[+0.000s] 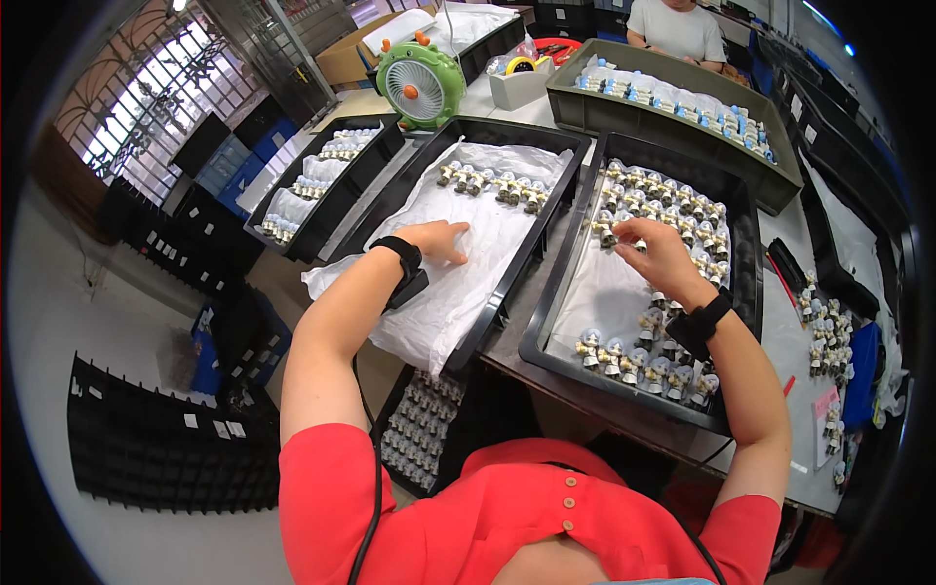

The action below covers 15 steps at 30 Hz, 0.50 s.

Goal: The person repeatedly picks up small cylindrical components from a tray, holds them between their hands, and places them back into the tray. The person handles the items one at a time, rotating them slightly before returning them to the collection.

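Observation:
My right hand reaches into the right black tray. Its thumb and forefinger pinch a small white-and-gold figurine at the left end of a row. More such figurines stand in rows beyond it, and another group stands along the tray's near side. Over the middle black tray, my left hand hovers close to the white lining sheet, fingers apart and holding nothing. A single row of figurines stands at the far end of that sheet.
A narrow black tray of figurines lies at left, below a green fan. Behind stand a tape dispenser and an olive bin with blue-topped figurines. Loose figurines lie at right. A person sits across the table.

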### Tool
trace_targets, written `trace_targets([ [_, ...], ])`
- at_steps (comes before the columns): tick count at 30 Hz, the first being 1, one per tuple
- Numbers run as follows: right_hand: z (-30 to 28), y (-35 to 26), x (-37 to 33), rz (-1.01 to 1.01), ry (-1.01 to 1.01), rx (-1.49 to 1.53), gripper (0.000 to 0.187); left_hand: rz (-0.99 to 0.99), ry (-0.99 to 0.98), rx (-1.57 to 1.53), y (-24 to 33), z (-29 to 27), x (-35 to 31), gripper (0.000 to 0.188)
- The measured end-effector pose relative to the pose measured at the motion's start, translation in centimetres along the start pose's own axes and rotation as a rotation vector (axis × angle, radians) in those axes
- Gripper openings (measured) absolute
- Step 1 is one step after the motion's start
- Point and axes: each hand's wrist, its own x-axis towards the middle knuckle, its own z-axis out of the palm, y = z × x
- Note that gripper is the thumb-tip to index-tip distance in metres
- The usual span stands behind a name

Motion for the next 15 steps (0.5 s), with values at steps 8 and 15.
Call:
trace_targets([
  [8, -0.3, -0.5, -0.2, -0.024, -0.067, -0.030, 0.018, 0.082, 0.231, -0.140, -2.2, -0.7, -6.4, 0.061],
  [15, -0.2, -1.0, -0.5, -0.084, -0.081, -0.019, 0.018, -0.078, 0.960, -0.223, -6.7, 4.8, -15.4, 0.054],
])
